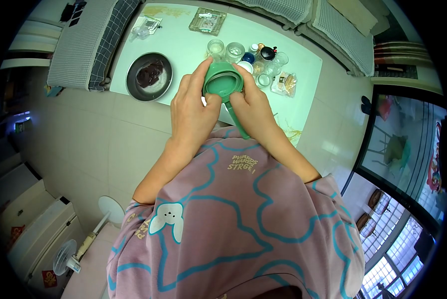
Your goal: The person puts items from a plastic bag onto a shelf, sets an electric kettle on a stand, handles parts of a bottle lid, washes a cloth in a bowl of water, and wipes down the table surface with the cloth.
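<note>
Between both hands I hold a green, round, hollow piece [224, 83] that looks like a wide bottle lid. A green strap or handle [237, 120] hangs from it towards my shirt. My left hand [192, 102] grips its left side, with the thumb at the lower rim. My right hand [253, 102] wraps the right side, its thumb near the point where the strap joins. The open side of the piece is tilted towards me. Its underside is hidden from view. Just beyond it, several glass jars [235, 51] stand on the table.
A pale table [183, 40] carries a dark pan [149, 95] with a dark red lump in it. Also on it are a patterned tray [207, 21], crumpled plastic [143, 31] and a clear packet [284, 83]. A fan [65, 256] stands at lower left. Sofas line the far side.
</note>
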The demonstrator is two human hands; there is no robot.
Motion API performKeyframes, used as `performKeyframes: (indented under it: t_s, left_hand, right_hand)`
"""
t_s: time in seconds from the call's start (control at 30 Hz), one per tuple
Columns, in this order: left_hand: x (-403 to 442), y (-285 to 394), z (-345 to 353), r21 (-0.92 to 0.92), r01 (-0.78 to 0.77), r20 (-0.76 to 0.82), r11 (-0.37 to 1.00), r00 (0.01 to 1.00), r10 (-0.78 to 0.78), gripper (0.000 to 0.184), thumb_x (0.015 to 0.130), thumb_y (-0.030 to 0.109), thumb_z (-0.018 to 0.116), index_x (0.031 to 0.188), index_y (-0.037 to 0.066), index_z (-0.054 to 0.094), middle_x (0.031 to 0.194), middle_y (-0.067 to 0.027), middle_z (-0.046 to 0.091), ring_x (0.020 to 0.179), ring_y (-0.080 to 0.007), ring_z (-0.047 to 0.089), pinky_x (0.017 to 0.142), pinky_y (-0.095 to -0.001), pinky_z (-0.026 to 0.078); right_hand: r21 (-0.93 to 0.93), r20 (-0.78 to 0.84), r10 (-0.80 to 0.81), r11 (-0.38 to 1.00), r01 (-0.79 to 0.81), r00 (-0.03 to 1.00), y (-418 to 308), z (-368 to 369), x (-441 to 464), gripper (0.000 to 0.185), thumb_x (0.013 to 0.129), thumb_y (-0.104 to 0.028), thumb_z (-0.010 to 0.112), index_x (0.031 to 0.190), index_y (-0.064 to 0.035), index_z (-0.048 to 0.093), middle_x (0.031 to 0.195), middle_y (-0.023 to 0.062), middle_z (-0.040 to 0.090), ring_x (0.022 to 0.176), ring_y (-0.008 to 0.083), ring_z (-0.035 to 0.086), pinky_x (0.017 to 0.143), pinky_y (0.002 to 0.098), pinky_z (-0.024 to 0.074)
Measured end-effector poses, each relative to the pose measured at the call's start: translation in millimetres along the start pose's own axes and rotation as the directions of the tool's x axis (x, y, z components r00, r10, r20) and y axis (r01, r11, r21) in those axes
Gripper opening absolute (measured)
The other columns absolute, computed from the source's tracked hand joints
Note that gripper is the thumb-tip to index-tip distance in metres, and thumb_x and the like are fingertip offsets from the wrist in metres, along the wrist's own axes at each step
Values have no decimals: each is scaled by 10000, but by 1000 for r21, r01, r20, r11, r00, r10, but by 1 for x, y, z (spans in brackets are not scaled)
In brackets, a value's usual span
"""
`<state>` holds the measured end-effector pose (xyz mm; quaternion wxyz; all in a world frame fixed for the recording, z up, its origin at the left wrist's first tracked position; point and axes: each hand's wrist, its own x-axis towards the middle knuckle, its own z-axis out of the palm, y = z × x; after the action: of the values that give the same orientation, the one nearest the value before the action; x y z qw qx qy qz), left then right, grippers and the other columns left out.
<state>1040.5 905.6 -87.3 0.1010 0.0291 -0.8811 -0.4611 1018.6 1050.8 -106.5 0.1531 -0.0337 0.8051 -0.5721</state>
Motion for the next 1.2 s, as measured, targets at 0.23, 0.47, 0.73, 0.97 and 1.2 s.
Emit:
performKeyframes:
  t_s: [0.23,0.47,0.73,0.97,1.2]
  left_hand:
    - [0,-8,2,132,-78,53,988,996,72,509,752,42,554,1261,39,559,874,-182,616,719,-346,622,653,-447,512]
    - [2,-15,2,252,-143,71,957,989,129,318,813,62,552,1114,17,644,739,-172,649,609,-304,639,576,-393,501]
    - [7,-16,-6,187,-56,109,981,993,36,240,835,110,582,1038,7,661,661,-172,634,570,-289,648,559,-379,504]
    - [20,-10,-37,219,-41,403,975,914,-52,255,785,80,606,1018,-6,664,681,-153,638,572,-265,619,575,-364,486]
    - [27,-4,-41,148,-6,513,989,855,-71,266,768,49,584,1014,-9,669,692,-153,631,574,-275,598,586,-374,478]
  right_hand:
    - [-389,-172,-329,889,242,929,3,-1,2,341,830,-62,562,1160,25,560,890,220,678,703,351,673,626,423,545]
    - [-516,-179,-443,803,299,879,11,-4,7,153,842,-97,619,953,8,620,746,169,674,617,310,665,557,384,537]
    - [-372,-207,-402,875,308,892,5,-2,4,151,851,-150,655,903,-12,620,747,159,672,634,310,665,572,384,530]
    - [-408,-37,-438,827,387,898,1,-9,3,150,853,-155,664,885,-18,611,731,151,648,638,318,653,580,384,521]
    - [-426,49,-518,762,487,854,6,-8,3,175,843,-165,686,887,-26,590,764,145,642,659,321,645,576,388,517]
